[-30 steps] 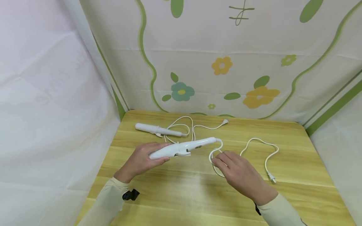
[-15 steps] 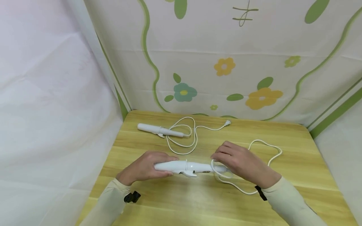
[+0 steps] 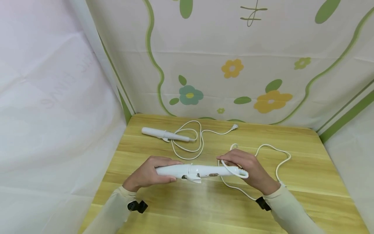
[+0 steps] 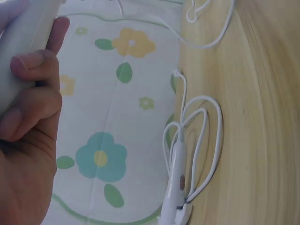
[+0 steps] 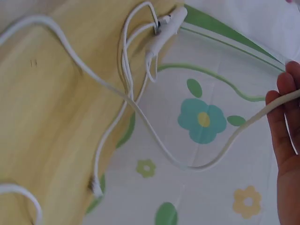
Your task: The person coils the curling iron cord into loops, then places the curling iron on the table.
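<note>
A white curling iron (image 3: 201, 170) lies level across the front of me, above the table, its clip side toward me. Around its thick barrel end my left hand (image 3: 144, 175) grips, thumb at the near side; the left wrist view shows the curled fingers (image 4: 35, 101) on the white body. My right hand (image 3: 251, 170) is at the handle end, holding the white power cord (image 5: 152, 138), which loops over the handle. In the right wrist view, the cord runs across the fingers of the right hand (image 5: 287, 122). Part of the handle's far side is hidden.
Another white curling iron (image 3: 153, 132) lies at the back left of the wooden table (image 3: 175, 211), its looped cord (image 3: 190, 159) beside it and its plug (image 3: 234, 127) near the back edge. More of the held iron's cord (image 3: 270, 146) trails at right. Printed cloth (image 3: 204, 42) hangs behind.
The held curling iron has come down toward me and levelled out. My right hand has moved from the loose cord to the handle end, with the cord now looping over the handle.
</note>
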A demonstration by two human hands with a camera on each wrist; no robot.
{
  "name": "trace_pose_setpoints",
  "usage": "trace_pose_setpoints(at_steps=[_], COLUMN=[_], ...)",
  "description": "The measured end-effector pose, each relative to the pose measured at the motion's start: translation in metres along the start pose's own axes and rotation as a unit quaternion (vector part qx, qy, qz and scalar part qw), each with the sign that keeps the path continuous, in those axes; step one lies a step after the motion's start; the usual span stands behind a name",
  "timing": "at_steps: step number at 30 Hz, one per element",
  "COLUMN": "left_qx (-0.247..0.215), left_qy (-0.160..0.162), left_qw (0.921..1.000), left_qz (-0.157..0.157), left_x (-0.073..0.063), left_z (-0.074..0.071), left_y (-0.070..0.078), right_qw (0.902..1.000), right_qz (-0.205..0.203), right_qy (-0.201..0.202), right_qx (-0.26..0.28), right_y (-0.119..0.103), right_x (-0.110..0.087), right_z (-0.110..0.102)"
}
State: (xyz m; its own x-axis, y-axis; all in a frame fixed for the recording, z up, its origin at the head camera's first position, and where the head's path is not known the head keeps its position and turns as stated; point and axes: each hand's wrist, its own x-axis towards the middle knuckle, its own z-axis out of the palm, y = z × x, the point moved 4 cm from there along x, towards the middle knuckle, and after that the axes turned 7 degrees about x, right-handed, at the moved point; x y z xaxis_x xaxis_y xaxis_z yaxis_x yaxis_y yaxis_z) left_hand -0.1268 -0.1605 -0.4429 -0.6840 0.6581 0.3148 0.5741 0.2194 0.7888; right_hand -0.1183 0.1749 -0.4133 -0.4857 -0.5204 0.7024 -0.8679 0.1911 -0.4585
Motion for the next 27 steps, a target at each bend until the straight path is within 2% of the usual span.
trace_pose_setpoints(at_steps=[3, 7, 9, 15, 18, 22, 27], left_qx=[-0.004, -0.003, -0.008, 0.008, 0.022, 0.033, 0.049], left_qy=[0.031, 0.077, 0.097, 0.148, 0.163, 0.177, 0.203], left_qw=[0.9995, 0.9969, 0.9952, 0.9889, 0.9863, 0.9833, 0.9779], left_qz=[0.009, 0.013, 0.008, -0.01, -0.018, -0.024, -0.016], left_x=[0.003, 0.006, 0.008, 0.012, 0.013, 0.015, 0.017], left_z=[0.003, 0.009, 0.012, 0.015, 0.015, 0.015, 0.012], left_y=[0.0, 0.0, 0.001, 0.003, 0.002, 0.001, 0.0], right_qw=[0.9979, 0.9913, 0.9895, 0.9777, 0.9648, 0.9402, 0.912], right_qz=[0.053, 0.115, 0.127, 0.166, 0.2, 0.25, 0.292], right_qy=[0.028, 0.058, 0.063, 0.074, 0.082, 0.09, 0.116], right_qx=[0.027, 0.026, 0.026, 0.106, 0.15, 0.213, 0.263], right_y=[0.001, 0.002, 0.002, 0.001, -0.001, -0.006, -0.012], right_x=[-0.009, -0.019, -0.022, -0.028, -0.03, -0.035, -0.041], right_z=[0.008, 0.016, 0.019, 0.028, 0.031, 0.036, 0.041])
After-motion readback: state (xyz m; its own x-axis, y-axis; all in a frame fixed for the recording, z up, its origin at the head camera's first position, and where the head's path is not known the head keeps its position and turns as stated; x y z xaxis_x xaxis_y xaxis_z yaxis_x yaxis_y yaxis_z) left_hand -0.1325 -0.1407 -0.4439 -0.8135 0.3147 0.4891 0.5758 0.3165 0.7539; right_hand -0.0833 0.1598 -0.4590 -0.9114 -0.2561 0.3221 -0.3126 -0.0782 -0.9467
